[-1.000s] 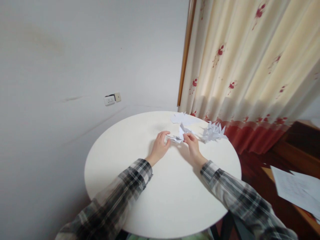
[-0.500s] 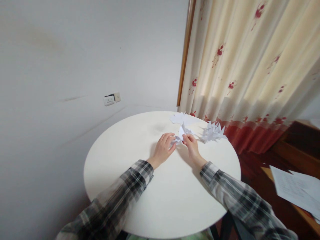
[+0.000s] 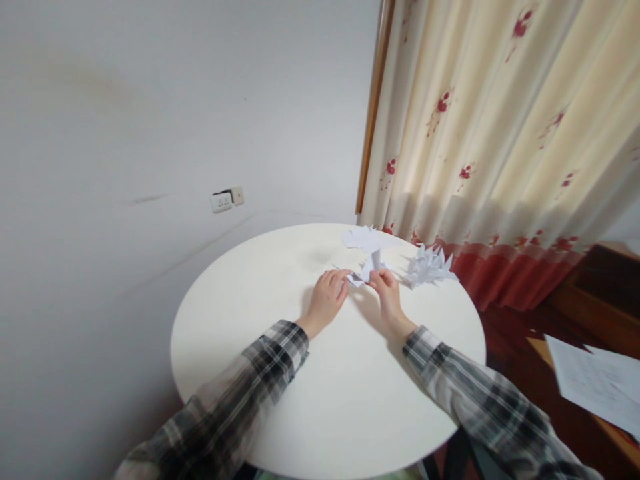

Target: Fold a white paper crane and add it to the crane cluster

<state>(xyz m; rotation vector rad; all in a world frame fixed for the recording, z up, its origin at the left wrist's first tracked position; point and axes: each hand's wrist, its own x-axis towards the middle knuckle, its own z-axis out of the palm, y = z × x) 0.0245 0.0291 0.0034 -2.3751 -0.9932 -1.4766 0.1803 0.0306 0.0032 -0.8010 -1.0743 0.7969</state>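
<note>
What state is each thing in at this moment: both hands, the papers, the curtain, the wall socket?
Left hand: fingers bent beside the paper, grip unclear
Right hand: pinching the paper
Folded paper: creased, one part upright
White paper cluster: bunched, points sticking up
Written sheets: overlapping
Curtain: hanging in folds
Wall socket: no plug visible
</note>
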